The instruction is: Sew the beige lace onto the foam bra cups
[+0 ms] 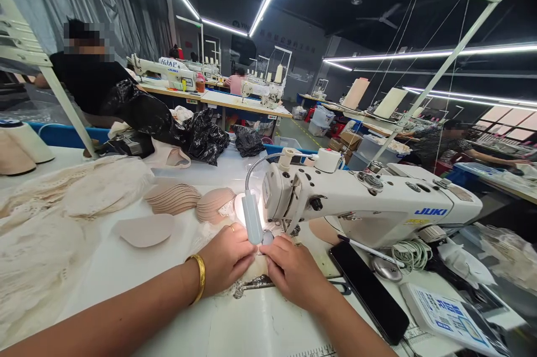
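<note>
A white sewing machine stands on the worktable, its small grey lamp lit over the needle area. My left hand, with a gold bracelet at the wrist, is closed at the left of the needle area, beside pale lace. Close by on the right, my right hand is also closed, its fingertips near those of my left hand. What the fingertips pinch is too small to make out. Stacked beige cups and more cups lie behind my left hand, with a single flat beige piece nearer.
Cream lace fabric covers the table's left side, near thread cones. At right lie a black phone, a white box and a cord coil. Black plastic bags sit behind; a person in black sits at back left.
</note>
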Motion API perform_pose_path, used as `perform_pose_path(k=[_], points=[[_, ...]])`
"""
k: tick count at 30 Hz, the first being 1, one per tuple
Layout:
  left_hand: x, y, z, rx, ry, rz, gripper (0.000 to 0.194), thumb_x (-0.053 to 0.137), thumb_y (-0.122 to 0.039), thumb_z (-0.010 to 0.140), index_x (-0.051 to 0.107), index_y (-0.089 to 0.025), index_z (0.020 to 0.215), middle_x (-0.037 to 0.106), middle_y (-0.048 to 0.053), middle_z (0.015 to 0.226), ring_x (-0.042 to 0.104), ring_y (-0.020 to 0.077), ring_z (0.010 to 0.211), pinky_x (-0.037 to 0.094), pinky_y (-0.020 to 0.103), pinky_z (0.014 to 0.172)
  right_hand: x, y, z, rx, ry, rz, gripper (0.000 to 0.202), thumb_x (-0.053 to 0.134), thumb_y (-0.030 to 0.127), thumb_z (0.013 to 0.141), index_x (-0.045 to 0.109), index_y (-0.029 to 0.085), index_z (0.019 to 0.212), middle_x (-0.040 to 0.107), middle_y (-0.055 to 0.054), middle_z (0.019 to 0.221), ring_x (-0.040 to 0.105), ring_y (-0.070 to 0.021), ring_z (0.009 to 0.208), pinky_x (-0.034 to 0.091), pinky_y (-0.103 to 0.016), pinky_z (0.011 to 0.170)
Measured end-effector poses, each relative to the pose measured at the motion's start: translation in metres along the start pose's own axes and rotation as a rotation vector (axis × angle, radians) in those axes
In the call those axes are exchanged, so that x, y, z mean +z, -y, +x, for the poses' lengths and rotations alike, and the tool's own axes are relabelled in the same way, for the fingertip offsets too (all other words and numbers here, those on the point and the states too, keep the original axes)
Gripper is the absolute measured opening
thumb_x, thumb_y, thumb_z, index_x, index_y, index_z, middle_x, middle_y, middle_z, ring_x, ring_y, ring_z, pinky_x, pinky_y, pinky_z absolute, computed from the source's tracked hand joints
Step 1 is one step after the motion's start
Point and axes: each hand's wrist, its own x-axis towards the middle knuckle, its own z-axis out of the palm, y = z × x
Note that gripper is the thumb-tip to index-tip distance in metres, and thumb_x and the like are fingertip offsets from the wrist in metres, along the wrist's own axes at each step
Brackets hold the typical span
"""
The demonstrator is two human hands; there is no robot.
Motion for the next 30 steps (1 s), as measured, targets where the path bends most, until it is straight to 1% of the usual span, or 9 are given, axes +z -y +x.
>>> perform_pose_path(k=[4, 8, 12, 16, 19, 22, 25, 27, 30], points=[[0.000, 0.001, 0.003, 0.010, 0.009, -0.012, 0.027, 0.043, -0.017, 0.100, 0.061, -0.020, 0.080, 0.065, 0.004, 0.084, 0.051, 0.0210, 0.078, 0.039, 0.037, 0.073, 0.003, -0.003, 0.000, 0.011, -0.030, 0.009, 0.029, 0.051, 0.009, 0.094, 0.067, 0.022, 0.115, 0.065, -0.005, 0.087, 0.060, -0.0238, 0.088, 0.034, -0.029, 0.059], [-0.001, 0.002, 0.004, -0.003, 0.025, -0.009, 0.027, 0.044, -0.017, 0.099, 0.060, -0.020, 0.078, 0.064, 0.004, 0.083, 0.050, 0.0213, 0.078, 0.038, 0.038, 0.073, 0.005, -0.004, -0.001, 0.023, -0.021, 0.021, 0.029, 0.052, 0.009, 0.094, 0.067, 0.022, 0.114, 0.065, -0.005, 0.088, 0.060, -0.0241, 0.088, 0.035, -0.029, 0.060], [0.000, 0.003, 0.003, -0.012, 0.033, 0.003, 0.022, 0.048, -0.016, 0.097, 0.058, -0.020, 0.078, 0.064, 0.004, 0.084, 0.051, 0.0217, 0.079, 0.037, 0.037, 0.074, 0.005, -0.004, -0.001, 0.026, -0.022, 0.016, 0.029, 0.052, 0.009, 0.094, 0.067, 0.022, 0.115, 0.066, -0.006, 0.090, 0.061, -0.0252, 0.091, 0.037, -0.030, 0.062], [0.001, 0.003, 0.003, -0.016, 0.039, 0.045, 0.022, 0.049, -0.016, 0.098, 0.058, -0.020, 0.078, 0.065, 0.004, 0.086, 0.051, 0.0220, 0.080, 0.035, 0.037, 0.073, 0.004, -0.004, -0.001, 0.010, -0.032, 0.009, 0.029, 0.049, 0.010, 0.096, 0.067, 0.021, 0.115, 0.066, -0.007, 0.090, 0.062, -0.0261, 0.092, 0.037, -0.031, 0.062], [-0.001, 0.004, 0.006, -0.029, 0.046, 0.070, 0.016, 0.053, -0.014, 0.096, 0.060, -0.020, 0.082, 0.065, 0.003, 0.089, 0.053, 0.0226, 0.083, 0.035, 0.037, 0.076, 0.003, -0.003, -0.001, 0.006, -0.031, 0.006, 0.029, 0.048, 0.010, 0.096, 0.067, 0.021, 0.116, 0.067, -0.007, 0.090, 0.062, -0.0259, 0.091, 0.038, -0.031, 0.063], [-0.006, 0.003, 0.011, -0.069, 0.084, 0.144, 0.011, 0.057, -0.014, 0.092, 0.062, -0.019, 0.084, 0.066, 0.004, 0.090, 0.055, 0.0237, 0.085, 0.035, 0.039, 0.080, 0.002, -0.001, -0.002, 0.017, -0.022, 0.000, 0.029, 0.049, 0.010, 0.096, 0.068, 0.021, 0.115, 0.067, -0.007, 0.090, 0.062, -0.0254, 0.088, 0.039, -0.031, 0.063], [-0.010, 0.000, 0.014, -0.126, 0.132, 0.240, 0.011, 0.060, -0.018, 0.091, 0.065, -0.019, 0.081, 0.065, 0.007, 0.090, 0.057, 0.0293, 0.093, 0.036, 0.044, 0.084, 0.001, -0.001, -0.002, 0.036, -0.014, 0.003, 0.028, 0.049, 0.011, 0.097, 0.068, 0.021, 0.115, 0.067, -0.007, 0.091, 0.064, -0.0259, 0.088, 0.040, -0.032, 0.063], [-0.010, -0.001, 0.016, -0.154, 0.161, 0.254, 0.010, 0.061, -0.019, 0.090, 0.067, -0.019, 0.082, 0.065, 0.009, 0.091, 0.058, 0.0317, 0.095, 0.037, 0.047, 0.087, 0.001, -0.002, -0.002, 0.036, -0.013, 0.013, 0.027, 0.049, 0.012, 0.098, 0.068, 0.022, 0.114, 0.067, -0.007, 0.091, 0.064, -0.0261, 0.088, 0.042, -0.032, 0.065], [-0.011, 0.000, 0.020, -0.180, 0.174, 0.237, 0.011, 0.057, -0.012, 0.087, 0.066, -0.018, 0.086, 0.067, 0.010, 0.091, 0.061, 0.0300, 0.089, 0.040, 0.046, 0.085, 0.001, -0.003, -0.003, 0.027, -0.027, 0.053, 0.027, 0.047, 0.014, 0.099, 0.069, 0.021, 0.112, 0.067, -0.007, 0.089, 0.063, -0.0262, 0.086, 0.042, -0.034, 0.068]])
